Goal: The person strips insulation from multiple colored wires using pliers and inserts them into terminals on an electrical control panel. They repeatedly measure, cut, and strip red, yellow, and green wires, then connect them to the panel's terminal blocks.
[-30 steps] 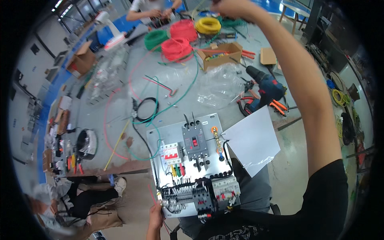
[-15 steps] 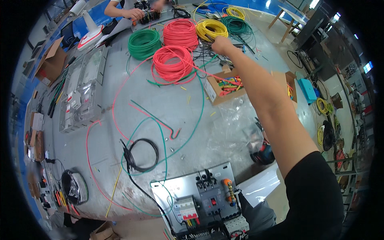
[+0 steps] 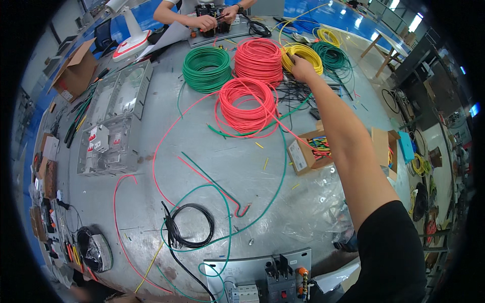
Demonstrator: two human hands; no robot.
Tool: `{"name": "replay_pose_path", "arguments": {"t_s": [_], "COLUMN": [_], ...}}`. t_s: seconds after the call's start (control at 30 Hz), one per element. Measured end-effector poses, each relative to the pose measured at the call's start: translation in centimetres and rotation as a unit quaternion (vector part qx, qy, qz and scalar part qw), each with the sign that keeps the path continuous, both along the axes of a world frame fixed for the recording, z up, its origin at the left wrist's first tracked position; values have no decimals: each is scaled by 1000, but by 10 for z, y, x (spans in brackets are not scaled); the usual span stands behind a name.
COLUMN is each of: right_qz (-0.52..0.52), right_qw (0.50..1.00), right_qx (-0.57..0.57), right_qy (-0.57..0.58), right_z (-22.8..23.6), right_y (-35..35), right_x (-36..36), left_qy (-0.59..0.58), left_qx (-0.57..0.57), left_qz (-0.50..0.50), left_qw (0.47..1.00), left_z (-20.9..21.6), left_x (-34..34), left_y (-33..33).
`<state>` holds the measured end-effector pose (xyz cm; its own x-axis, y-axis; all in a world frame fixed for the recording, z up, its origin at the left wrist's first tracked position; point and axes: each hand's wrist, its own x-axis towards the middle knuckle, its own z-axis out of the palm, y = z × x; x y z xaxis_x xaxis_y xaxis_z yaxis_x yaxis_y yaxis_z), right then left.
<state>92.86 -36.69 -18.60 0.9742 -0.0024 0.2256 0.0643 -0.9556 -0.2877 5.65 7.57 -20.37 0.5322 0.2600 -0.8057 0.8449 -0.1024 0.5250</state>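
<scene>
My right arm reaches far across the metal table, and my right hand [image 3: 302,69] is at the near edge of the yellow wire coil [image 3: 314,54]. Its fingers are curled in by a dark piece, too small to make out. Left of it stand two red wire coils [image 3: 257,60] and a green wire coil [image 3: 206,68]. Black cables [image 3: 298,93] lie tangled just below the hand. My left hand is out of view. At the lower edge sits a mounting plate [image 3: 232,265] with a breaker [image 3: 282,288] and other electrical parts.
An open carton [image 3: 300,156] of coloured pieces stands beside my forearm. Clear plastic enclosures [image 3: 108,141] lie at the left. Loose green and red wires and a black cable coil [image 3: 207,227] spread over the middle. Across the table, another person's hands [image 3: 204,22] work on a black device.
The view has tilted up, so the table's things sit lower and farther right and more of the other person shows. My right hand stays at the yellow coil, with its fingers near the dark piece.
</scene>
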Motion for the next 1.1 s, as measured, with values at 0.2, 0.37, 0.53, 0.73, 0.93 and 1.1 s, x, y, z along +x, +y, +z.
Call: {"name": "replay_pose_path", "arguments": {"t_s": [0.2,0.37,0.53,0.73,0.93,1.1], "right_qz": [6,59,196,346,388,340], "right_qw": [996,992,976,938,917,929], "right_qx": [-63,-50,83,-12,-92,-135], "right_qy": [65,101,52,-8,8,-57], "right_z": [-9,8,93,151,161,171], "right_y": [-8,-21,11,51,53,76], "right_x": [-8,-47,-98,-233,-380,-463], "left_qy": [4,-8,-44,-91,-151,-143], "left_qx": [4,9,19,63,16,46], "left_qz": [3,-2,-2,-79,-57,3], "left_qw": [1000,1000,999,991,987,989], "left_z": [-1,-1,-4,-45,-40,-106], "left_x": [6,4,-12,-69,-54,-72], "left_y": [-8,-10,-13,12,6,21]}}
